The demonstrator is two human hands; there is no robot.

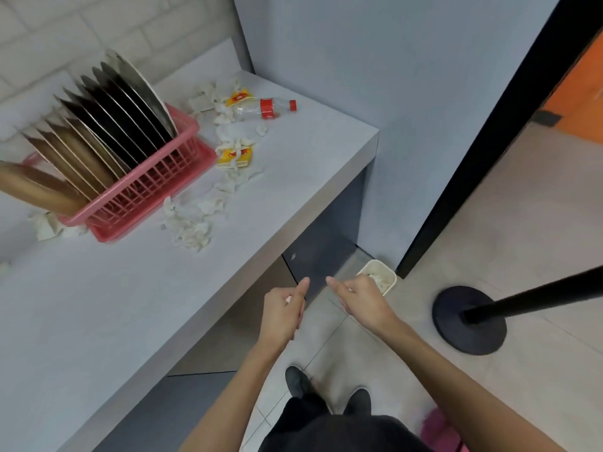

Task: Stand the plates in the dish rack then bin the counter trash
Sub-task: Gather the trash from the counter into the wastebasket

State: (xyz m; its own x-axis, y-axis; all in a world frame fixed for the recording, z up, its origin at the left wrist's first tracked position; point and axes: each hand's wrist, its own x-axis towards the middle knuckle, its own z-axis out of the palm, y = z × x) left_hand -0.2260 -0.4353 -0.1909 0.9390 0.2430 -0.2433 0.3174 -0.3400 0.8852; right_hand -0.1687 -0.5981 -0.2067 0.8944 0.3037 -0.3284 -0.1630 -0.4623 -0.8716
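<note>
While both hands hang out over the floor off the surface's edge, the right hand (362, 296) sits right above the little bin (390, 276), fingers loosely curled with nothing I can see in them. The left hand (283, 309) is half curled too, with a speck of white peeking out at the thumb; can't tell if that's a scrap it's pinching.

Up and to the left of the hands, the surface (98, 305) has crumpled tissue (192, 228) scattered all over. That stuff should be feather-light and squishy, so just scrunch a bunch from the top. Further out are two yellow wrappers (235, 155), thin and probably crinkly, so pinch an edge. Farthest off is the plastic bottle (266, 108), lying on its side, looks empty, light but rolly, so I'd wrap around the middle.

The plates (107, 125) already stand in the pink dish rack (156, 181) way up left.
</note>
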